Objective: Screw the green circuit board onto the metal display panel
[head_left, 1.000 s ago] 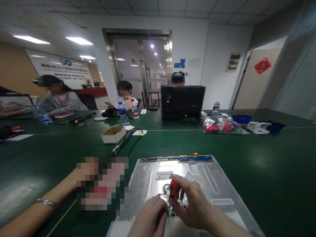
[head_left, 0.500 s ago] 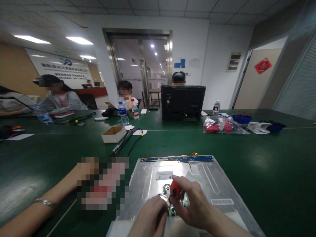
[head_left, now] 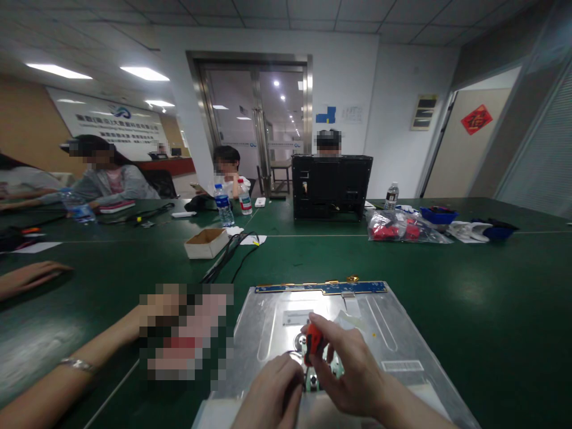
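Observation:
A flat silvery metal panel lies on the table in front of me, with a narrow blue circuit board along its far edge. My right hand grips the red and black handle of a screwdriver, held upright over a small green circuit board near the panel's middle. Close by on the left, my left hand has its fingers curled at the screwdriver's shaft. Whether those fingers pinch the shaft or some small part, I cannot make out. The screwdriver's tip is hidden.
At left, another person's arm rests beside a blurred-out phone-like object; a second hand lies farther left. Beyond are an open cardboard box, black cables, bottles, a black monitor-like casing and a plastic bag.
The screwdriver handle has turned slightly in my right fingers. My left hand stays in place. Another person's hand has come onto the table at the far left.

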A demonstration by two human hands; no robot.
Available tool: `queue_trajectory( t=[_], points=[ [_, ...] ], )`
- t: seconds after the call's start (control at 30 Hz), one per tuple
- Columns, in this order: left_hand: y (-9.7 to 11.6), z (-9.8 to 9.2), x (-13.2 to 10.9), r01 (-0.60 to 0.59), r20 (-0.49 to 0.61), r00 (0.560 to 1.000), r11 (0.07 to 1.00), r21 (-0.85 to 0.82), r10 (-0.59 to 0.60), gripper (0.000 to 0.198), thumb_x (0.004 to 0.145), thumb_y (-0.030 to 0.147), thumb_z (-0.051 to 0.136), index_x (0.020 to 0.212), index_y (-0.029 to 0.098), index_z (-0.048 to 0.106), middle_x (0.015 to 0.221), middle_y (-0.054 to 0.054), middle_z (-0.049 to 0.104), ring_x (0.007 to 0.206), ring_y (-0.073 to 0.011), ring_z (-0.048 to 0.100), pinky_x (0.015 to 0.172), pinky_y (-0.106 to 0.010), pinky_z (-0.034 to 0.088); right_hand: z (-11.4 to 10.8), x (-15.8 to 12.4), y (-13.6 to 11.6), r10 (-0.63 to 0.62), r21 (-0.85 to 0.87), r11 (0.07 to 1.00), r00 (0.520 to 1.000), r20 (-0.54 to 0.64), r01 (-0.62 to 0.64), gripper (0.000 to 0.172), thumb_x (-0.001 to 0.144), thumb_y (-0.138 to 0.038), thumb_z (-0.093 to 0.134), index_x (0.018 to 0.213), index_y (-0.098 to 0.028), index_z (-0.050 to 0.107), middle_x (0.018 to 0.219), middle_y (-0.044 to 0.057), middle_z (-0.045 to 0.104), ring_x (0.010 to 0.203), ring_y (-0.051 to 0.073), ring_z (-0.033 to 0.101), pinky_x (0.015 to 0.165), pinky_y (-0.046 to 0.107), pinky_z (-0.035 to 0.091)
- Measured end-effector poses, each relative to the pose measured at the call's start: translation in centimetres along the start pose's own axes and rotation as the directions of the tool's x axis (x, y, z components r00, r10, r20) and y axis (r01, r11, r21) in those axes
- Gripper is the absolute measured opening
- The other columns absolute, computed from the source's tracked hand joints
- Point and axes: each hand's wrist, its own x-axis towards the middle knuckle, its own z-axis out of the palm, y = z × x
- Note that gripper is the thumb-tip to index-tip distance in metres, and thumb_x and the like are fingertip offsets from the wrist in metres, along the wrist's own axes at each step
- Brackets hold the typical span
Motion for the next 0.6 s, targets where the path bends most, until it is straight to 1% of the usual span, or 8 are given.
queue_trajectory(
  t=[0.13,0.27,0.37,0.43,0.6],
  points=[
    [0.15,-0.19,0.12,-0.003,-0.001,1.000,1.000,-0.007,0.003,0.015,0.088,0.011,0.051,0.093,0.022,0.059,0.097,-0.009,0.069,0.090,-0.0251,0.066,0.082,-0.031,0.053,0.30,-0.14,0.14,0.027,-0.008,1.000,0.999,-0.029,-0.028,0.055,0.097,-0.014,0.048,0.150,-0.022,0.035,0.092,0.003,0.072,0.060,0.014,0.064,0.054,0.025,0.053],
    [0.14,-0.16,0.21,-0.027,0.012,1.000,0.999,-0.019,0.027,0.018,0.090,0.010,0.048,0.099,0.022,0.057,0.101,-0.008,0.068,0.092,-0.0243,0.066,0.083,-0.031,0.053,0.33,0.00,0.20,0.000,-0.042,0.999,0.999,-0.037,-0.001,0.042,0.103,-0.024,0.049,0.144,-0.027,0.040,0.083,-0.001,0.068,0.057,0.014,0.059,0.050,0.023,0.047],
    [0.17,-0.07,0.18,-0.028,0.005,1.000,0.999,-0.021,0.029,0.017,0.090,0.009,0.047,0.098,0.022,0.056,0.101,-0.008,0.068,0.092,-0.0241,0.066,0.082,-0.030,0.052,0.18,0.12,0.16,-0.001,-0.059,0.998,1.000,-0.028,-0.001,0.037,0.105,-0.028,0.048,0.141,-0.026,0.042,0.082,-0.001,0.068,0.059,0.014,0.059,0.052,0.023,0.048],
    [0.18,-0.02,0.13,-0.015,0.008,1.000,1.000,-0.017,0.015,0.016,0.091,0.010,0.047,0.096,0.022,0.055,0.100,-0.008,0.068,0.091,-0.0242,0.065,0.081,-0.031,0.051,0.07,0.12,0.10,0.011,-0.041,0.999,1.000,-0.013,-0.011,0.041,0.103,-0.025,0.049,0.143,-0.025,0.041,0.086,0.000,0.069,0.062,0.015,0.061,0.054,0.024,0.051],
    [-0.30,0.25,-0.08,-0.026,0.018,1.000,1.000,-0.001,0.026,0.013,0.092,0.012,0.046,0.095,0.022,0.054,0.098,-0.008,0.067,0.089,-0.0242,0.064,0.079,-0.031,0.049,0.00,-0.06,-0.03,0.011,0.037,0.999,1.000,0.002,-0.011,0.059,0.095,-0.015,0.048,0.152,-0.019,0.033,0.095,0.005,0.071,0.068,0.016,0.065,0.058,0.026,0.056]
  ],
)
